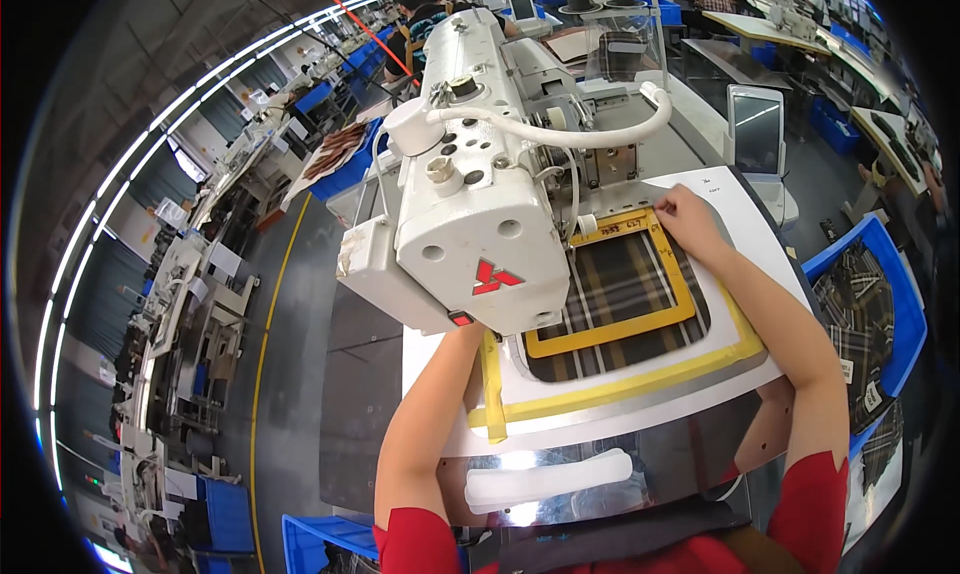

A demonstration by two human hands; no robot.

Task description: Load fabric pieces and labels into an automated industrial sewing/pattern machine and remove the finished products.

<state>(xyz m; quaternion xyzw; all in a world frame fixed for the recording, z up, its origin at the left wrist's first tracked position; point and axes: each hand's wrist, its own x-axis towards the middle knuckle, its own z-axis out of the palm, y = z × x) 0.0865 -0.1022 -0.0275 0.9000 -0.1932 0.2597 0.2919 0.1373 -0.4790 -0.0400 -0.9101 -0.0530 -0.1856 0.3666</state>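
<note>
A yellow rectangular frame (612, 340) with handwritten marks lies on a dark plaid fabric piece (610, 284), which sits in a rounded opening of a white template sheet (430, 394) edged with yellow tape (600, 399). My right hand (690, 222) is at the frame's far right corner, its fingers bent and closed on the edge there. My left forearm (425, 414) reaches up to the white sewing machine head (480, 224), which hides my left hand and its fingers. The machine head also covers the left part of the frame and the fabric.
A white hose (600, 132) arches over the machine. A white padded strip (548, 479) lies on the shiny table edge near me. On the right, a blue bin (908, 324) holds plaid pieces. A small screen (757, 134) stands behind. Other people and workstations fill the background.
</note>
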